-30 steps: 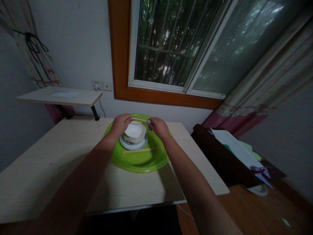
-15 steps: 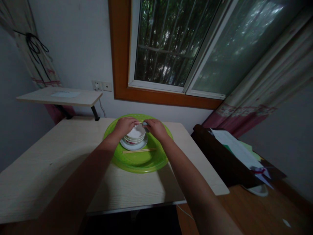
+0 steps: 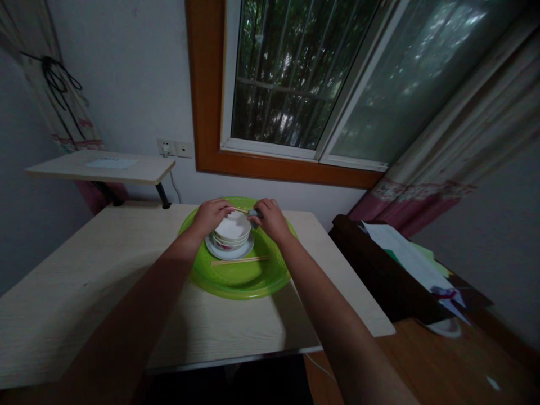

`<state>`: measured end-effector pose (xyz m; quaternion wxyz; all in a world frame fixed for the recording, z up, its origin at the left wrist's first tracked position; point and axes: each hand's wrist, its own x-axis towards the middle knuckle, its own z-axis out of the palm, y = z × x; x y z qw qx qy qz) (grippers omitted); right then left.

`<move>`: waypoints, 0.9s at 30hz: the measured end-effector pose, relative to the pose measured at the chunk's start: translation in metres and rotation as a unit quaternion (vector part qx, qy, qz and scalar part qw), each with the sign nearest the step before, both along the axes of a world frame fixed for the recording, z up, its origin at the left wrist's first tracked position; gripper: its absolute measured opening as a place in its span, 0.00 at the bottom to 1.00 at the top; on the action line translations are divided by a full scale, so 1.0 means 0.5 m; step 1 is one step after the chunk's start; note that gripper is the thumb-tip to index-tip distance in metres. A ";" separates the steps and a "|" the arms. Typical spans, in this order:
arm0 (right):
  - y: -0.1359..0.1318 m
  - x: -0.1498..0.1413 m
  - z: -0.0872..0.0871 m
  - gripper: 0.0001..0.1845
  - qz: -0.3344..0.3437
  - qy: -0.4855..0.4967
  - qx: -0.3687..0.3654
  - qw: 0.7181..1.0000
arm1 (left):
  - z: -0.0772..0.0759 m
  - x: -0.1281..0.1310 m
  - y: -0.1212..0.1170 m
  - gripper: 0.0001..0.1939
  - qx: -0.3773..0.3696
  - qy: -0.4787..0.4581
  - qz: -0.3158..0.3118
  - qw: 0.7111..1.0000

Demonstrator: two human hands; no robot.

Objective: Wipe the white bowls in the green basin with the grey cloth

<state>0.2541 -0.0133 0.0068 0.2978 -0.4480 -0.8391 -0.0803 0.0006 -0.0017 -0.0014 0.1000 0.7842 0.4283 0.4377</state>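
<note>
My left hand (image 3: 213, 215) is closed on one end of a thin wooden chopstick (image 3: 240, 210); whether it is one or a pair I cannot tell. Pinched in my right hand (image 3: 270, 218) is a small grey cloth (image 3: 255, 214), which meets the chopstick's other end. Both hands are above the far part of a green basin (image 3: 244, 293). Just below them is a stack of white bowls (image 3: 232, 226) with a red pattern on the side, on a white plate (image 3: 230, 255). A pair of chopsticks (image 3: 239, 261) lies in the basin, nearer to me.
The basin stands on a pale wooden table (image 3: 113, 247). A small raised shelf (image 3: 105, 166) with a paper on it is at the back left. Behind are wall sockets (image 3: 175, 148) and a window (image 3: 291, 84). Papers (image 3: 409, 253) lie on dark furniture at right.
My hands have drawn slightly apart. The cloth in my right hand has shifted a little to the right, and more of the chopstick shows between my hands.
</note>
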 end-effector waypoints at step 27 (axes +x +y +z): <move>-0.011 -0.012 -0.004 0.08 0.046 -0.055 0.008 0.997 | 0.012 0.024 -0.023 0.10 -0.031 0.019 -0.055 0.998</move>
